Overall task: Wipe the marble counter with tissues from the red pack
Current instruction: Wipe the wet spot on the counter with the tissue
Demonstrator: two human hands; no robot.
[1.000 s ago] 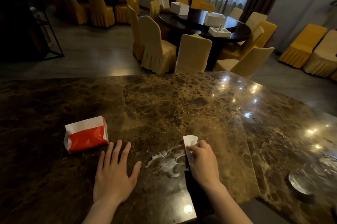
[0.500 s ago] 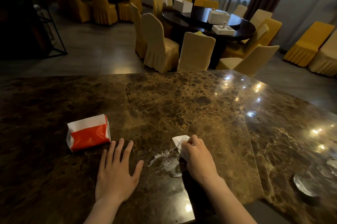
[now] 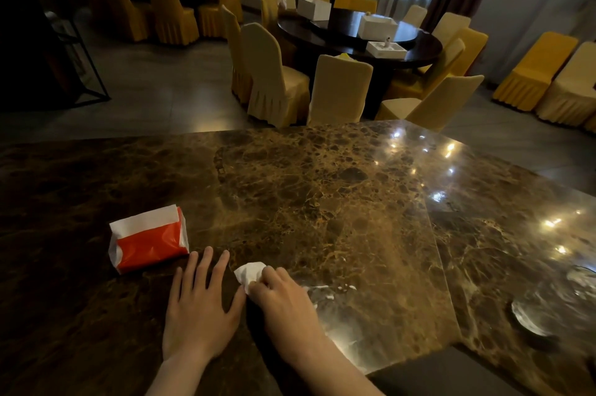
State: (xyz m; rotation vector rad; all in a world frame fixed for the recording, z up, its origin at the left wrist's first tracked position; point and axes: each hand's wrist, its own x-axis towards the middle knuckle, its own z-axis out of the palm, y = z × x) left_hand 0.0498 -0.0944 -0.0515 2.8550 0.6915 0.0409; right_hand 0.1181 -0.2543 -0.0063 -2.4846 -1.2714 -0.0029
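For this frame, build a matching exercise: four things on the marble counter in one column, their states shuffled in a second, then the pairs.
1. red-and-white plastic tissue pack
2. crumpled white tissue
3. left hand
4. wet smear

A. flat, fingers spread, palm down
B. held in the right hand's grip
C. lying untouched, left of both hands
D. glistening, right of the right hand

Pairs: 1-C, 2-B, 3-A, 4-D

On the desk (image 3: 322,202), the tissue pack (image 3: 149,240) lies just left of and beyond the left hand's fingers (image 3: 206,266). A crumpled tissue (image 3: 249,273) sits under the right hand's fingers (image 3: 274,279) (just right of the left hand's). Wet smears (image 3: 329,291) lie right of them.
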